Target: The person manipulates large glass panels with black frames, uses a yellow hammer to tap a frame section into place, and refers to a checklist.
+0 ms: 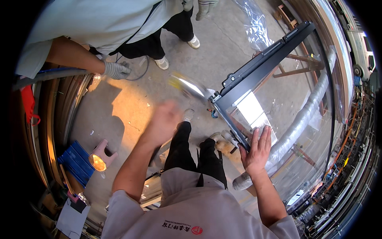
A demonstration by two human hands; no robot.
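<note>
A dark window frame (262, 67) with hinge hardware along its upper bar and a clear pane stands right of my body. My right hand (256, 149) lies on the near end of its short side, fingers stretched out flat and the thumb at the edge. My left hand (165, 117) is raised left of the frame, smeared by motion, so its fingers cannot be made out. Between that hand and the frame's corner, a yellow and silvery thing (190, 85) shows as a blur; its kind is unclear, and so is whether my hand holds it.
At the upper left a co-worker's grey-gloved hand (117, 70) is near stacked profiles (51, 119). A pink stool (104, 155) and a blue crate (75, 161) stand at the left. A silver-wrapped tube (302, 119) runs beside the frame; clear plastic film (254, 24) lies beyond.
</note>
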